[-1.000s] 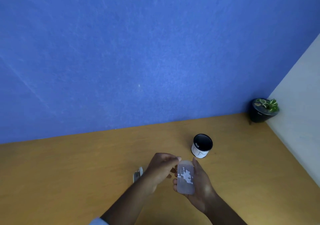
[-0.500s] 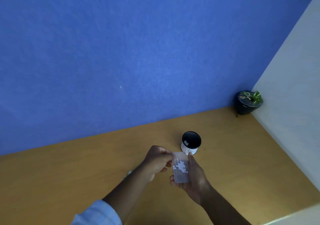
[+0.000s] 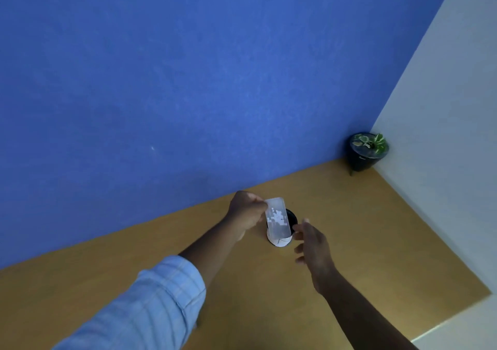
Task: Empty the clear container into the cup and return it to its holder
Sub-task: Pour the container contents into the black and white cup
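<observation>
Clear rectangular plastic container with white pellets (image 3: 277, 218) pinched at upper-left corner by left hand (image 3: 246, 212) fingers — tilted, centre frame, over black-lined white paper cup (image 3: 282, 232) on wooden table (image 3: 363, 228). Right hand (image 3: 312, 244) just right of cup — fingers spread, gripping nothing, apart from container.

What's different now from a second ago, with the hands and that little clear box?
The right hand let go of the clear container and now hangs open beside the cup. The left hand alone carried it forward over the cup. The white bits are still inside; the cup and the potted plant stayed put.
</observation>
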The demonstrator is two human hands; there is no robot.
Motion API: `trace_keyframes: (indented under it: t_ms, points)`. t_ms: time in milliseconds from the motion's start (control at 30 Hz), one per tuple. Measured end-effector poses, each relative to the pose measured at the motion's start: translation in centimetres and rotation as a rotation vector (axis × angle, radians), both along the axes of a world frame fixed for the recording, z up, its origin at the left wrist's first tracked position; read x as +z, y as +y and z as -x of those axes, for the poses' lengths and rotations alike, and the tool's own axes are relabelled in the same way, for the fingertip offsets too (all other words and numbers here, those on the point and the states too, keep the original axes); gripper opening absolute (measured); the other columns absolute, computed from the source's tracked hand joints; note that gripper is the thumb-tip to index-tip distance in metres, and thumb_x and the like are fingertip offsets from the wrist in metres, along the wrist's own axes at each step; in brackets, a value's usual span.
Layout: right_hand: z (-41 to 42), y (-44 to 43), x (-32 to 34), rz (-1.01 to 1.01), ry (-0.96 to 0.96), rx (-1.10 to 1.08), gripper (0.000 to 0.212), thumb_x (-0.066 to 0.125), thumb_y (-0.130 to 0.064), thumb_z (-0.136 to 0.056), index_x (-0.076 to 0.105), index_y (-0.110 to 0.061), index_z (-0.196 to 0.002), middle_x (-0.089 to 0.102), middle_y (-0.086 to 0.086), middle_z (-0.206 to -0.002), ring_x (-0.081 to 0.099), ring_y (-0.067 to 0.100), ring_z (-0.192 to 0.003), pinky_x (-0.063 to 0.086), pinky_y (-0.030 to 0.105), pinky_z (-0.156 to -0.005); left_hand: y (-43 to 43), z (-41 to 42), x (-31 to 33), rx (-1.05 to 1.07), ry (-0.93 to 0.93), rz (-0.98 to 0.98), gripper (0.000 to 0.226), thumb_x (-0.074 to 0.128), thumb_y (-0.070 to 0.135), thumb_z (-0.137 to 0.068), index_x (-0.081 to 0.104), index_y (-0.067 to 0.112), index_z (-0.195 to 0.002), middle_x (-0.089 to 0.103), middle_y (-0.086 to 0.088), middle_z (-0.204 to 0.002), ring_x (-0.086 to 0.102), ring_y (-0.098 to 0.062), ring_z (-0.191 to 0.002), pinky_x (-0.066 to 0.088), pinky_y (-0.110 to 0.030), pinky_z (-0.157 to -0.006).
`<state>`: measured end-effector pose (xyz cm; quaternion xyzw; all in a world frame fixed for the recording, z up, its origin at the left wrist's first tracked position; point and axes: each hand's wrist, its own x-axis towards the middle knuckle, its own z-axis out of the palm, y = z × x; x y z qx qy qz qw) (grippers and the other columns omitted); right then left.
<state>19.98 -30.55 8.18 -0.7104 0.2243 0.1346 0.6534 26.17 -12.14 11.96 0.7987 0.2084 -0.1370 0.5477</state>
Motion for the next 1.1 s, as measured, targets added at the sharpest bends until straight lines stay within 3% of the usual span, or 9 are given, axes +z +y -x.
trace_keyframes:
  t_ms: [200,333,400,467,533,833,900,967,1100]
  points:
    - [-2.6,-0.9,-0.9,0.071,-0.082,0.067,0.024,0.052,-0.026,-0.107,0.075,-0.021,-0.105,0.069,0.000,-0.082,0.051,0.004,-0.051,0.042,0.026,-0.052,-0.8,-3.1,-1.5,-0.041,-0.062,-0.079,0.013,0.074,0.016,-0.096,0.078,0.007,-0.089,0.071,-0.003,-0.070,0.066,-0.018,-0.066,0.053,-0.028,-0.070]
    - [-3.9,-0.8,-1.8,0.163,-0.137,0.154,0.019,0.057,-0.018,-0.104,0.072,-0.022,-0.113,0.073,0.016,-0.084,0.060,0.018,-0.070,0.047,0.033,-0.068,-1.2,-3.6,-2.5,-0.061,-0.100,-0.137,0.010,0.073,0.015,-0.095,0.078,0.013,-0.087,0.073,0.000,-0.073,0.071,-0.020,-0.073,0.053,-0.027,-0.067]
    - [-4.3,-0.7,-2.2,0.221,-0.158,0.196,0.021,0.059,-0.019,-0.101,0.073,-0.024,-0.117,0.073,0.003,-0.074,0.059,0.015,-0.068,0.047,0.034,-0.069,-1.3,-3.5,-3.0,-0.072,-0.115,-0.148,0.010,0.071,0.014,-0.094,0.080,0.009,-0.091,0.079,-0.005,-0.082,0.078,-0.025,-0.079,0.062,-0.034,-0.073]
    - [-4.7,-0.9,-2.8,0.280,-0.181,0.241,0.025,0.060,-0.019,-0.098,0.073,-0.027,-0.117,0.060,-0.014,-0.054,0.050,0.004,-0.053,0.042,0.029,-0.060,-1.4,-3.5,-3.5,-0.088,-0.132,-0.158,0.011,0.072,0.014,-0.095,0.081,0.007,-0.096,0.083,-0.010,-0.093,0.081,-0.027,-0.086,0.065,-0.040,-0.082]
    - [-5.0,-0.9,-3.3,0.332,-0.205,0.276,0.024,0.059,-0.018,-0.095,0.073,-0.024,-0.114,0.051,-0.013,-0.046,0.043,0.007,-0.048,0.038,0.029,-0.055,-1.3,-3.4,-4.0,-0.112,-0.169,-0.180,0.011,0.073,0.014,-0.095,0.082,0.007,-0.098,0.083,-0.009,-0.097,0.080,-0.026,-0.089,0.064,-0.039,-0.083]
    - [-4.9,-1.2,-4.1,0.413,-0.268,0.354,0.034,0.055,-0.019,-0.091,0.072,-0.031,-0.118,0.057,-0.004,-0.055,0.049,0.009,-0.052,0.045,0.027,-0.055,-1.3,-2.9,-4.9,-0.165,-0.321,-0.256,0.007,0.077,0.013,-0.092,0.083,0.009,-0.091,0.083,-0.001,-0.091,0.074,-0.015,-0.087,0.050,-0.015,-0.072]
    - [-4.7,-1.3,-4.1,0.418,-0.301,0.372,0.037,0.055,-0.015,-0.092,0.072,-0.030,-0.122,0.061,-0.022,-0.057,0.056,0.002,-0.056,0.042,0.012,-0.051,-1.4,-2.7,-5.1,-0.180,-0.341,-0.272,0.007,0.078,0.013,-0.091,0.083,0.007,-0.090,0.083,-0.002,-0.090,0.074,-0.015,-0.085,0.050,-0.014,-0.070]
    - [-4.6,-1.4,-4.1,0.433,-0.319,0.380,0.039,0.055,-0.011,-0.094,0.071,-0.026,-0.126,0.062,-0.035,-0.060,0.060,-0.006,-0.061,0.043,0.007,-0.053,-1.4,-2.4,-5.2,-0.203,-0.362,-0.287,0.007,0.079,0.012,-0.091,0.083,0.008,-0.090,0.083,-0.002,-0.088,0.075,-0.015,-0.082,0.051,-0.015,-0.069]
    - [-4.4,-1.4,-3.8,0.448,-0.331,0.388,0.041,0.055,-0.008,-0.095,0.070,-0.024,-0.130,0.060,-0.037,-0.060,0.059,-0.008,-0.060,0.042,0.007,-0.052,-1.5,-1.7,-5.4,-0.265,-0.419,-0.318,0.006,0.078,0.011,-0.092,0.083,0.010,-0.090,0.083,-0.001,-0.085,0.075,-0.013,-0.078,0.055,-0.021,-0.067]
